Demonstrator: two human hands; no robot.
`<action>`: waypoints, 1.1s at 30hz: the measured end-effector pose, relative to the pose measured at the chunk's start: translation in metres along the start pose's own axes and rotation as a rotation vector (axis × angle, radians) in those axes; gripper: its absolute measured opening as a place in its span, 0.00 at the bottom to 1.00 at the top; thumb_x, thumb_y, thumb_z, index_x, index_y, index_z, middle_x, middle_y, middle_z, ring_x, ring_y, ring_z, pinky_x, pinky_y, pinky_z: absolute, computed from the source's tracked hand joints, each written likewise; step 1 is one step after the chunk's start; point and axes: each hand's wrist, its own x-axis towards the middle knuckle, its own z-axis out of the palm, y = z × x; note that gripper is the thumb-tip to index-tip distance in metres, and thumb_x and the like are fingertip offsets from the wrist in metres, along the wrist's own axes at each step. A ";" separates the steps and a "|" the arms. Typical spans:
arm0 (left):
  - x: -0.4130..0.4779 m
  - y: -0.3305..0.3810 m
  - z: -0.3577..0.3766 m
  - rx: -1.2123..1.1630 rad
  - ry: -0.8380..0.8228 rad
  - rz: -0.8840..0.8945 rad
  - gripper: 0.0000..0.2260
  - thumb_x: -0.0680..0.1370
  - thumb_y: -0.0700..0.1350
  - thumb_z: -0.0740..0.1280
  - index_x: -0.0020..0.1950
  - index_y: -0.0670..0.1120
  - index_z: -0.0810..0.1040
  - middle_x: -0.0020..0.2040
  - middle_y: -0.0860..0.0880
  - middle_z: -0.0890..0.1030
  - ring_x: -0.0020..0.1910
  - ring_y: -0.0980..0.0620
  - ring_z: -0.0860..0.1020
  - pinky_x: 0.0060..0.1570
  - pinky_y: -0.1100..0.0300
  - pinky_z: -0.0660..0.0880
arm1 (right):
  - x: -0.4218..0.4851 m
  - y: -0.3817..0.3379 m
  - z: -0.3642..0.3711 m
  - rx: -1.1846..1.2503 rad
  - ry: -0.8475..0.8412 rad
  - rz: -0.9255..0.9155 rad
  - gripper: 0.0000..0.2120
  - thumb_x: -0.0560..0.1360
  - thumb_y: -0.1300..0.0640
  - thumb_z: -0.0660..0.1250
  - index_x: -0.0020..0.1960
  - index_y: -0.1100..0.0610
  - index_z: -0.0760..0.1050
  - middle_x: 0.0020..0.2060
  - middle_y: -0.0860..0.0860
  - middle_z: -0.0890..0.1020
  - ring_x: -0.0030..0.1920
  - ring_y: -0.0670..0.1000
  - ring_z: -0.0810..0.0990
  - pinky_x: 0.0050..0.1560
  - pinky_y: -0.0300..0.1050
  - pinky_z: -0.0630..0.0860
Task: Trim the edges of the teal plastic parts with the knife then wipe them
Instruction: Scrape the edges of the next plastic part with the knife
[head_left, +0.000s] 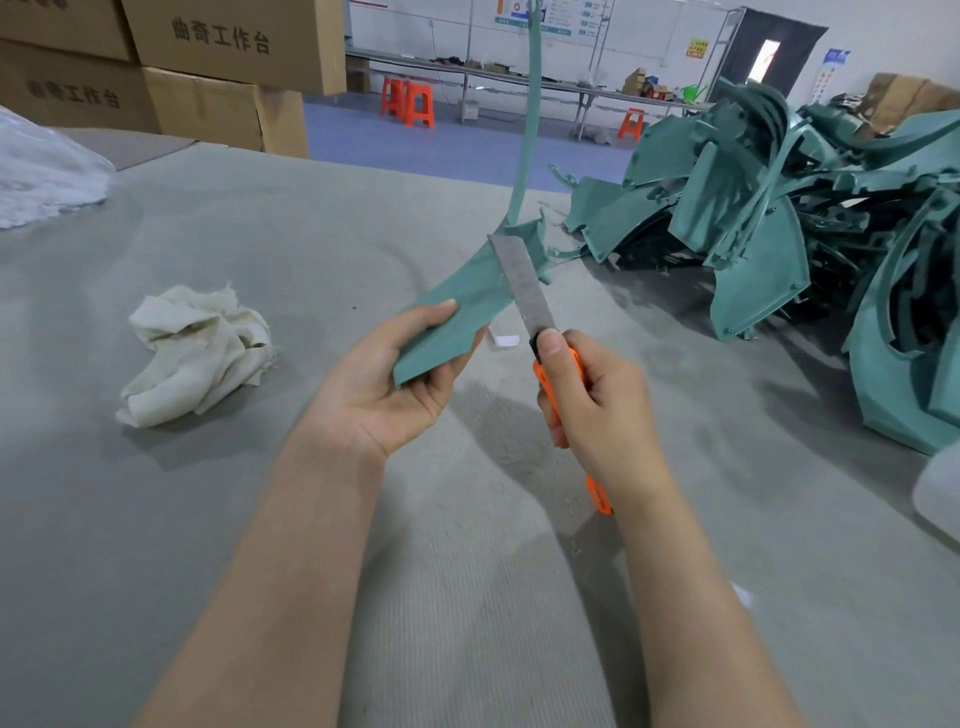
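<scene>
Three orange stools (418, 106) stand beyond the grey table (260, 249) bearing teal parts (753, 218).

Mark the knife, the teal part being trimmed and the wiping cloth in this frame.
knife (522, 285): head view, on the steel blade.
teal part (467, 292): head view, on its flat panel just left of the blade.
cloth (200, 353): head view, on the middle of the crumpled heap.

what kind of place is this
Probably a small factory or finishing workshop. A heap of teal plastic parts lies on the grey worktable, printed cardboard cartons are stacked behind it, and long benches with orange stools line the far wall. The left hand holds one part; the right hand grips a knife.
</scene>
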 end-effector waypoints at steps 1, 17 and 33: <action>0.000 0.000 0.000 -0.004 0.000 -0.001 0.17 0.75 0.37 0.66 0.26 0.41 0.82 0.35 0.45 0.84 0.33 0.52 0.84 0.20 0.70 0.72 | -0.001 -0.001 0.001 0.000 -0.018 0.000 0.23 0.74 0.35 0.57 0.34 0.54 0.66 0.22 0.45 0.68 0.23 0.48 0.67 0.25 0.44 0.66; 0.001 0.000 -0.001 -0.075 -0.011 -0.002 0.03 0.63 0.37 0.68 0.34 0.38 0.78 0.30 0.45 0.81 0.28 0.52 0.82 0.19 0.70 0.72 | -0.008 -0.015 0.008 0.109 -0.245 0.048 0.19 0.77 0.41 0.58 0.29 0.45 0.69 0.21 0.44 0.68 0.23 0.47 0.67 0.24 0.40 0.67; 0.004 0.002 -0.002 -0.139 -0.022 0.006 0.13 0.71 0.35 0.66 0.26 0.38 0.80 0.33 0.44 0.83 0.33 0.51 0.84 0.24 0.68 0.75 | -0.017 -0.020 0.022 -0.006 -0.460 -0.075 0.21 0.75 0.39 0.59 0.33 0.55 0.70 0.23 0.51 0.69 0.24 0.44 0.68 0.23 0.43 0.68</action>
